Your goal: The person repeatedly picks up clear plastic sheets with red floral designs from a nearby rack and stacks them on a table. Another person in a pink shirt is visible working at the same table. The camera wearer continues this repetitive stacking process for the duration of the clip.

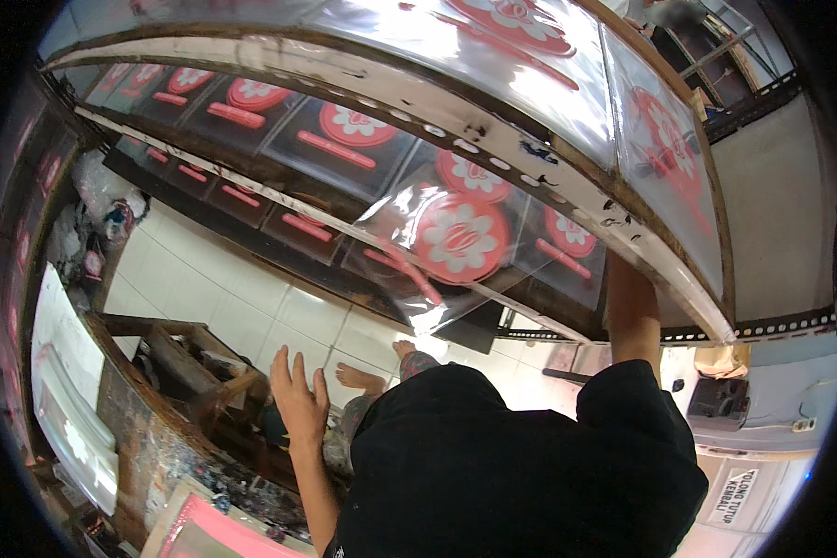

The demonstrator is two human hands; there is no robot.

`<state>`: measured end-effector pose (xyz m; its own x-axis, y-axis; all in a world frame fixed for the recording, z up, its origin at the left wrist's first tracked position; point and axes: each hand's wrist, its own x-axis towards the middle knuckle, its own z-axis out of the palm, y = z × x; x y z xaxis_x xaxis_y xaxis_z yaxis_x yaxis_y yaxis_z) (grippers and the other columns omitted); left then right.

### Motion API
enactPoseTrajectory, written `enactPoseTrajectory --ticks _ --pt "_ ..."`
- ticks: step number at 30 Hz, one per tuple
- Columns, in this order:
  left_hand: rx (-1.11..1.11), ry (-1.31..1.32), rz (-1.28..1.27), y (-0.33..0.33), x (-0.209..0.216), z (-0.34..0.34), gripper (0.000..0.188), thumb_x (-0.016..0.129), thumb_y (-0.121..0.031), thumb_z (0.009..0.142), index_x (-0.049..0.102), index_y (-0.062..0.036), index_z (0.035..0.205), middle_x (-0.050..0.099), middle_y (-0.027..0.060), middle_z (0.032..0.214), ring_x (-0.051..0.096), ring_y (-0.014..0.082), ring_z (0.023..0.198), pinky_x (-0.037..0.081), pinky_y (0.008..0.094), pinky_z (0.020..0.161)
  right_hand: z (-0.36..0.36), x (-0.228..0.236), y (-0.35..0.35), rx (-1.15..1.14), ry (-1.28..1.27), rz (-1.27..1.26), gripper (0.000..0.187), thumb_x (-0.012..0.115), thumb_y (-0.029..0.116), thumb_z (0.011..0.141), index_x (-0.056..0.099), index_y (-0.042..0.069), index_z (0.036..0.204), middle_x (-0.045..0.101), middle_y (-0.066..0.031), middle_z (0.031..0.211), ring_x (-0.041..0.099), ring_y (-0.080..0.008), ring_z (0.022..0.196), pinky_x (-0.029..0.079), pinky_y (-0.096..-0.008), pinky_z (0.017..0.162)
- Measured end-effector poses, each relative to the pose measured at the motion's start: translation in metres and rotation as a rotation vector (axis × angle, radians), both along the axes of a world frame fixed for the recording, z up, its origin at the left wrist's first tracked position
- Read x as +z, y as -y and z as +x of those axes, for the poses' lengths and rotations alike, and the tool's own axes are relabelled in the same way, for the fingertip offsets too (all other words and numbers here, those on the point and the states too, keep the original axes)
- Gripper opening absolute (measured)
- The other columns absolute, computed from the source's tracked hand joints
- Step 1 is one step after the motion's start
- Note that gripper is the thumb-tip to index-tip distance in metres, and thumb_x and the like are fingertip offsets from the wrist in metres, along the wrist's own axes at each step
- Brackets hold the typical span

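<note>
My left hand [299,400] is raised beside the paint-stained bench, fingers spread and holding nothing. My right forearm [633,316] reaches up under the front rail of the upper rack shelf. That shelf hides my right hand, so its fingers and anything in them cannot be made out. Left of this arm, a clear plastic sheet [460,238] with a pink round flower print lies tilted over the lower shelf's edge. More printed plastic sheets [352,130] lie in a row on that shelf. Others, such as a clear sheet [665,139], lie on the upper shelf.
The white front rail [479,130] crosses above my right arm. At lower left are a stained wooden bench [153,432], a pink framed screen [219,532] and a stack of clear sheets [70,409]. Crumpled plastic [102,191] sits at far left. White floor tiles [200,279] show below.
</note>
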<state>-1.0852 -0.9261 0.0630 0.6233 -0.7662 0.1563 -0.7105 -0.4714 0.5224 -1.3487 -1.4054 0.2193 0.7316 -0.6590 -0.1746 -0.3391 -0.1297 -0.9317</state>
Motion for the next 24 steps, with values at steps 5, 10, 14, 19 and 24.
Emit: enactPoseTrajectory --ticks 5,10,14,19,24 --pt "0.119 -0.168 0.137 0.002 -0.047 -0.049 0.039 0.064 -0.014 0.091 0.059 0.0086 0.122 0.047 0.0289 0.141 0.046 0.046 0.129 0.037 0.0505 0.108 -0.114 -0.013 0.071 -0.187 -0.2 -0.116 0.021 0.055 0.009 0.096 0.059 0.002 0.116 0.064 -0.0092 0.115 0.066 -0.0203 0.102 0.054 -0.0332 0.085" --pt "0.169 -0.369 0.181 0.016 -0.09 -0.115 0.039 0.062 -0.013 0.091 0.059 0.0084 0.124 0.049 0.0302 0.138 0.048 0.0457 0.126 0.04 0.0483 0.107 -0.19 -0.041 0.13 -0.294 -0.38 -0.226 0.02 0.055 0.008 0.094 0.059 0.002 0.113 0.064 -0.0086 0.111 0.065 -0.0198 0.1 0.053 -0.0327 0.084" --pt "0.18 -0.486 0.221 0.013 -0.127 -0.176 0.04 0.063 -0.014 0.09 0.06 0.0082 0.123 0.05 0.0301 0.137 0.048 0.0458 0.126 0.04 0.0476 0.107 -0.219 -0.071 0.176 -0.301 -0.476 -0.304 0.019 0.055 0.006 0.092 0.06 0.002 0.11 0.064 -0.0082 0.108 0.065 -0.0194 0.098 0.053 -0.0324 0.083" --pt "0.19 -0.594 0.292 0.0 -0.138 -0.217 0.039 0.062 -0.013 0.091 0.06 0.0073 0.124 0.052 0.0289 0.135 0.049 0.0452 0.126 0.039 0.0471 0.108 -0.233 -0.095 0.211 -0.3 -0.528 -0.414 0.018 0.055 0.005 0.09 0.061 0.002 0.107 0.064 -0.0076 0.103 0.064 -0.0189 0.095 0.052 -0.0319 0.082" --pt "0.258 -0.615 0.362 -0.025 -0.153 -0.223 0.039 0.062 -0.014 0.09 0.06 0.0069 0.124 0.051 0.0284 0.137 0.048 0.0442 0.127 0.039 0.0469 0.109 -0.225 -0.109 0.237 -0.267 -0.552 -0.526 0.017 0.055 0.003 0.088 0.061 0.002 0.104 0.064 -0.007 0.099 0.064 -0.0184 0.093 0.051 -0.0315 0.081"
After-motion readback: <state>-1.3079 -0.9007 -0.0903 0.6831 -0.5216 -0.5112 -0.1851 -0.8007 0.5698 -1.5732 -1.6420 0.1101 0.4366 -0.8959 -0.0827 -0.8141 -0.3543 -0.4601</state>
